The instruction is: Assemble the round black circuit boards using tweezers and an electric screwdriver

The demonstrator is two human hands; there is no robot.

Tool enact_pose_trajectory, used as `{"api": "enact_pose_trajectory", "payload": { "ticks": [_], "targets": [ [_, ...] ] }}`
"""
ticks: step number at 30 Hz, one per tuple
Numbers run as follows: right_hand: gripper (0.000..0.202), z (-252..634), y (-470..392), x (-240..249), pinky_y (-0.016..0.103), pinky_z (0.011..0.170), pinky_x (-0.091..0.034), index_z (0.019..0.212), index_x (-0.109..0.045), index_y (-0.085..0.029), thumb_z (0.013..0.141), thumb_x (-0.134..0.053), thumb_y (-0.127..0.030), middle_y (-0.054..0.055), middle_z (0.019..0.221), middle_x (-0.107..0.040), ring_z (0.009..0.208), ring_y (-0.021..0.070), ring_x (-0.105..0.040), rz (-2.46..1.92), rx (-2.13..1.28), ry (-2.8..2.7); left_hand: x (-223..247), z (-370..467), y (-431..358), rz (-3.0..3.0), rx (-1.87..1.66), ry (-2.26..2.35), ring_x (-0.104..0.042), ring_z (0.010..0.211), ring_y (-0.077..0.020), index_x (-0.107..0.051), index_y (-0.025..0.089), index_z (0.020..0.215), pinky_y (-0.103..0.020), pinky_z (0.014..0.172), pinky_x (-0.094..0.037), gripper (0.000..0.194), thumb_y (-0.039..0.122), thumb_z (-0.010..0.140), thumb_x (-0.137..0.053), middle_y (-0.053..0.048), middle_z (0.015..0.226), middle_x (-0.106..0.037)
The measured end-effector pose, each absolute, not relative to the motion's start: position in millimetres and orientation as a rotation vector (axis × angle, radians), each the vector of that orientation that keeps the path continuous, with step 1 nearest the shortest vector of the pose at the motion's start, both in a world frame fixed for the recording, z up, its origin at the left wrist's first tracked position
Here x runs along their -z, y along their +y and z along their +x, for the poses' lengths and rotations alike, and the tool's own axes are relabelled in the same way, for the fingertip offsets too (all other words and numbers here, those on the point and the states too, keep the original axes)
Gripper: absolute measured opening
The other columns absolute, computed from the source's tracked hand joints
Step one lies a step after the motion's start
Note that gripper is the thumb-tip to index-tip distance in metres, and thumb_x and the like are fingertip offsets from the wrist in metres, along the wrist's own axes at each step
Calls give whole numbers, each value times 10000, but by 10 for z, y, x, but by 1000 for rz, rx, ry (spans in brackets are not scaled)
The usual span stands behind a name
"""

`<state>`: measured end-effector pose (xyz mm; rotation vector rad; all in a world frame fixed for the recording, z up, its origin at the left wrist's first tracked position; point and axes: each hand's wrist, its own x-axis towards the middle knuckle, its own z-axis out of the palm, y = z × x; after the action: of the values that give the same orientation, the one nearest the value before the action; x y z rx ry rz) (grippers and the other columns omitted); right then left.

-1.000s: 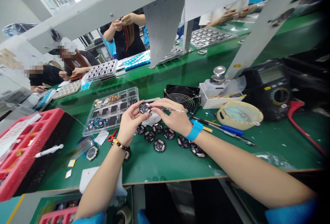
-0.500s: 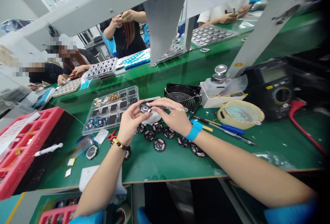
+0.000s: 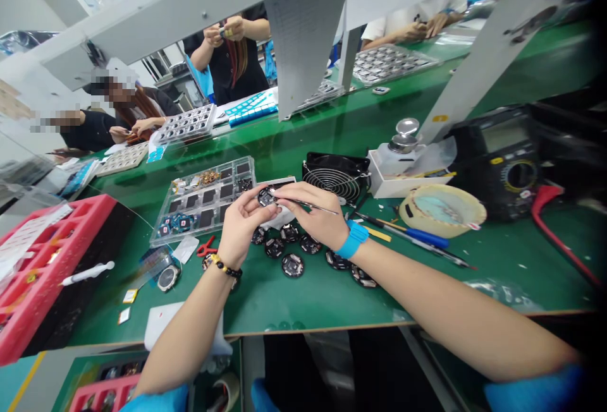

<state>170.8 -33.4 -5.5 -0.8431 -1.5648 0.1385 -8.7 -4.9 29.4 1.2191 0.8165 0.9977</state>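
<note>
A round black part (image 3: pixel 266 196) is pinched between the thumb and fingers of my left hand (image 3: pixel 243 222), above the green table. My right hand (image 3: pixel 315 211) is closed on thin metal tweezers (image 3: pixel 308 204), whose tip end is hidden near the part by the fingers. Several similar round black parts lie below my hands, one of them (image 3: pixel 293 265) nearest the front. Just left of my left hand stands a clear compartment tray (image 3: pixel 202 200) with small components. A red clip (image 3: pixel 207 247) lies by my left wrist.
A pink tray (image 3: pixel 47 273) stands at the left. Behind my right hand is a black fan (image 3: pixel 336 177). A cream bowl (image 3: pixel 443 210), pens (image 3: pixel 427 238) and a black meter (image 3: pixel 502 165) are to the right. Other people sit or stand across the table (image 3: pixel 265 140).
My right hand and the tweezers have tilted slightly around the part. My left hand keeps its hold nearly in place. Across the table, other people's hands have shifted a little.
</note>
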Motion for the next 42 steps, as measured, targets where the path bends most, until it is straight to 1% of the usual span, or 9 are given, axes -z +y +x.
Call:
{"api": "enact_pose_trajectory", "payload": {
  "ticks": [9, 18, 21, 23, 27, 29, 32, 39, 42],
  "targets": [
    [237, 1754, -350, 94, 369, 969, -634, 1186, -771, -267, 1013, -642, -172, 55, 1186, -794, 1094, 199, -753, -836, -13, -1657, -255, -73, -41, 1219, -992, 820, -772, 1014, -246, -688, 144, 1310, -369, 927, -631, 671, 265, 700, -938, -129, 1162, -793],
    [344, 1807, -379, 70, 359, 945, -629, 1271, -739, -277, 977, -672, -111, 37, 1216, -794, 1103, 205, -754, -812, 154, -1724, -277, -56, -49, 1278, -995, 870, -768, 916, -211, -687, 129, 1295, -368, 911, -639, 677, 305, 694, -944, -95, 1026, -805],
    [317, 1837, -395, -27, 376, 955, -624, 1233, -759, -275, 972, -679, -114, 52, 1209, -795, 1085, 214, -760, -826, 156, -1654, -240, -34, -44, 1332, -965, 907, -757, 849, -191, -694, 127, 1282, -345, 865, -635, 655, 312, 703, -937, -76, 940, -795],
    [244, 1846, -400, -101, 385, 947, -621, 1157, -782, -272, 970, -694, -143, 51, 1136, -811, 1035, 215, -767, -840, 133, -1555, -204, -19, -35, 1381, -964, 911, -749, 843, -185, -696, 137, 1280, -328, 849, -628, 645, 300, 704, -934, -64, 914, -783],
    [115, 1811, -405, -187, 393, 898, -616, 1031, -788, -257, 984, -689, -222, 37, 1012, -815, 951, 214, -763, -900, -36, -1461, -163, -12, -11, 1441, -1031, 890, -747, 925, -191, -676, 157, 1278, -310, 864, -616, 625, 289, 720, -924, -93, 1059, -782],
    [105, 1777, -405, -180, 371, 840, -618, 1009, -784, -246, 992, -680, -249, 36, 1007, -808, 939, 210, -757, -946, -158, -1463, -162, -20, -1, 1461, -1061, 881, -749, 939, -190, -659, 162, 1287, -314, 879, -614, 617, 292, 740, -914, -108, 1120, -781],
    [109, 1736, -401, -135, 325, 751, -610, 1010, -782, -236, 993, -679, -267, 38, 1025, -798, 936, 197, -746, -986, -267, -1470, -167, -30, 1, 1471, -1085, 860, -752, 936, -184, -649, 167, 1288, -320, 901, -614, 606, 286, 753, -906, -109, 1133, -784],
    [117, 1732, -381, -69, 316, 758, -600, 1039, -783, -240, 997, -678, -271, 33, 1054, -793, 956, 189, -736, -1014, -231, -1492, -161, -33, -18, 1512, -1099, 860, -760, 999, -210, -649, 180, 1293, -351, 923, -628, 589, 284, 767, -892, -116, 1170, -778],
    [114, 1728, -372, -64, 319, 764, -600, 1025, -788, -241, 995, -683, -274, 32, 1057, -798, 968, 194, -741, -1016, -244, -1485, -167, -30, -20, 1509, -1094, 856, -759, 986, -199, -650, 180, 1289, -336, 918, -628, 586, 279, 765, -893, -112, 1165, -781]
  ]
}}
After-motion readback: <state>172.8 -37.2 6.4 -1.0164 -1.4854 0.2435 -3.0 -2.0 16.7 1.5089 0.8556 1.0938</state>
